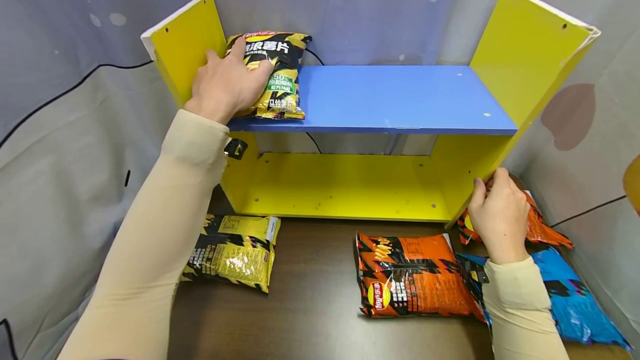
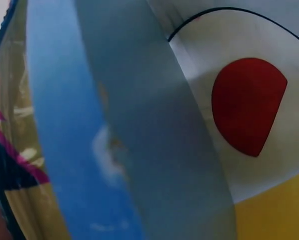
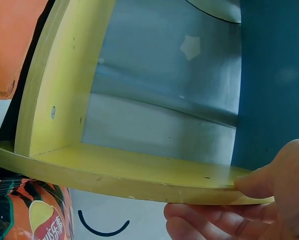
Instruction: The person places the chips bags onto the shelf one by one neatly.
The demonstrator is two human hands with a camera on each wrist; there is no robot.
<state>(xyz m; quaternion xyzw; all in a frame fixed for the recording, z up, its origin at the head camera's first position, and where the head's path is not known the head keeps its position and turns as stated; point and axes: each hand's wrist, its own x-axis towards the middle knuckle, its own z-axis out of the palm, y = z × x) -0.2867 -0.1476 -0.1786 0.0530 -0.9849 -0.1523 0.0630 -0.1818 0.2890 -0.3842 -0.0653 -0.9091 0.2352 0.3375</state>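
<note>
My left hand (image 1: 227, 85) lies against the front of a yellow-and-black bag of potato chips (image 1: 282, 71), its index finger and thumb spread over the wrapper. The bag stands at the left end of a blue shelf board (image 1: 385, 96), beside the yellow left side panel (image 1: 192, 43). In the left wrist view, a strip of the bag (image 2: 19, 130) shows at the left edge. On the other side, my right hand (image 1: 501, 215) grips the front edge of the shelf's yellow right side panel (image 3: 124, 185), thumb on the inner face and fingers outside.
A second yellow chip bag (image 1: 235, 251) lies on the brown table (image 1: 305, 299), front left. An orange chip bag (image 1: 420, 274) lies front right. Another orange bag (image 1: 540, 224) and a blue bag (image 1: 575, 299) lie around my right arm. A patterned curtain (image 1: 360, 10) hangs behind.
</note>
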